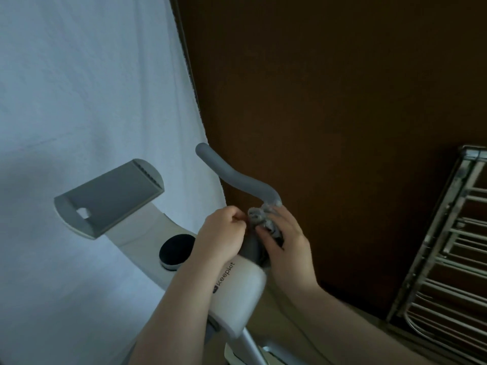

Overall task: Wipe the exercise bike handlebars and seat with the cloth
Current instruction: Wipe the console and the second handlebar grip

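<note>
Both my hands meet at the grey cloth (259,218), bunched round the base of the grey handlebar (232,175). My right hand (287,243) has its fingers curled over the cloth, gripping it; my left hand (224,234) pinches its edge with curled fingers. Below sits the white bike body (237,288), with a grey tablet holder (110,196) leftward, a black knob (176,250) between, and a metal rack (448,248) far right.

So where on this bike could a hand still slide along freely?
The upper handlebar is bare from its tip down to the cloth. The gray tray is bare too. It is crowded at the bar's base, where the left hand and right hand bunch the cloth.
</note>
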A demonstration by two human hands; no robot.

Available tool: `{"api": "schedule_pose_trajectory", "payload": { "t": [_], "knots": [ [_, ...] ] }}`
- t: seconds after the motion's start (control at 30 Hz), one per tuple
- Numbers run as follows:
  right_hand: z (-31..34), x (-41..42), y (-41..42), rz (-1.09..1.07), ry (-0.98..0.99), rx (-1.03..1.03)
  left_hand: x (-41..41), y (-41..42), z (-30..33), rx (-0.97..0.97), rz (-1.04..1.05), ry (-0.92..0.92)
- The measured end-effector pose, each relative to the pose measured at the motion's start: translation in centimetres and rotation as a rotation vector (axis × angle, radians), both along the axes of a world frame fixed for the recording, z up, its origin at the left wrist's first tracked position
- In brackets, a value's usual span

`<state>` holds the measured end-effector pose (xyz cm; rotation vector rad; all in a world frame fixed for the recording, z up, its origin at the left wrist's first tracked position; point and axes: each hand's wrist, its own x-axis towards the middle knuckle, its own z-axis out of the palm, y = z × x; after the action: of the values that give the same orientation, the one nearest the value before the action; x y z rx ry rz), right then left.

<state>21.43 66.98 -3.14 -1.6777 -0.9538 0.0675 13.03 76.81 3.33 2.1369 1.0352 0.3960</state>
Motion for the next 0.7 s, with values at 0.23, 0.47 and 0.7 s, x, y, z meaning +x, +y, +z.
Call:
{"api": "schedule_pose_trajectory", "payload": {
  "t": [0.23,0.47,0.7],
  "knots": [
    [-0.1,-0.1,0.5,-0.066,0.305,0.077,0.3,0.0,-0.5,0.024,0.021,-0.037],
    [0.4,0.0,2.2,-0.061,0.609,0.187,0.6,0.4,-0.9,0.043,0.007,-0.033],
    [-0.6,0.0,0.5,0.086,0.529,0.097,0.8,-0.1,-0.9,0.129,-0.039,0.005]
  ]
}}
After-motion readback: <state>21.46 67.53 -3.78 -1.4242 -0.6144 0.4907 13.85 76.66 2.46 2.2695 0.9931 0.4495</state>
